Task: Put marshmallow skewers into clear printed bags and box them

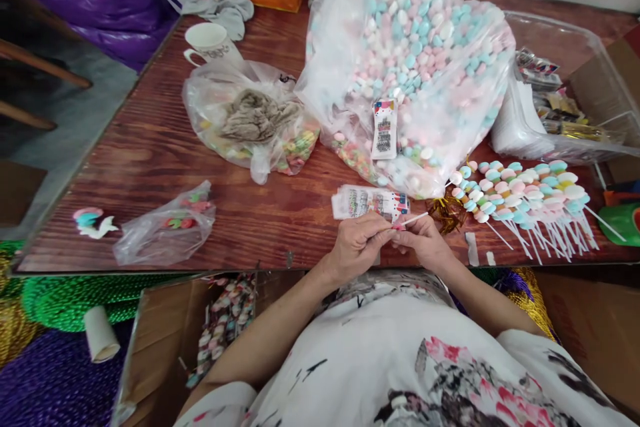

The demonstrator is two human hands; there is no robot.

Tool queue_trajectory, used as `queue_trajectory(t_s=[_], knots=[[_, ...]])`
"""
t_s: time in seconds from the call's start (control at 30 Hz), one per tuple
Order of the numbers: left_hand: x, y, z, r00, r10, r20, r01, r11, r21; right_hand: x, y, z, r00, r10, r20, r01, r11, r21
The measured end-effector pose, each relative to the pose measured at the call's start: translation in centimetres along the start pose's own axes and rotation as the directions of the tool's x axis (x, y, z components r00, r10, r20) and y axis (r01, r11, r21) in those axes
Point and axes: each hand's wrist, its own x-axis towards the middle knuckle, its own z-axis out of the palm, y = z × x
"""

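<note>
Near the table's front edge, my left hand point(356, 247) and my right hand point(425, 240) meet with fingertips pinched together. Between them is a thin white stick point(416, 217), its free end pointing up to the right. A small pink piece point(399, 227) shows at the stick's lower end, in my left fingertips; fingers hide most of it. Just behind my hands lies a stack of printed white labels point(367, 202). Right of them are gold tinsel point(447, 215) and a pile of pastel puffs on white sticks point(530, 190).
A large clear bag of pastel puffs point(415, 47) fills the back, with a printed packet point(385, 130) on it. Left are another plastic bag point(210, 100), a mug point(213, 43) and a small bag point(170, 227). A clear bin point(575, 33) and green tape roll point(620, 223) stand right.
</note>
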Motion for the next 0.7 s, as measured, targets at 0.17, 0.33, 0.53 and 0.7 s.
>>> queue_trajectory(t_s=[0.17,0.33,0.53,0.7], knots=[[0.0,0.2,-0.3,0.991,-0.035,0.132,0.027,0.998,0.064,0.1,-0.1,-1.1,0.965,-0.074,0.251,0.127,0.971,-0.203],[0.5,1.0,-0.8,0.955,-0.101,0.279,0.032,0.970,0.243,-0.2,-0.6,-2.2,0.779,-0.439,0.447,0.619,0.425,-0.661],[1.2,2.0,-1.4,0.821,-0.312,0.478,0.329,0.943,0.050,-0.7,-2.0,-2.6,0.322,-0.547,0.773,0.799,-0.282,-0.532],[0.5,1.1,-1.3,0.395,-0.522,0.756,0.848,0.524,-0.081,-0.9,-2.9,-1.9,0.021,-0.394,0.919,0.876,-0.436,-0.207]])
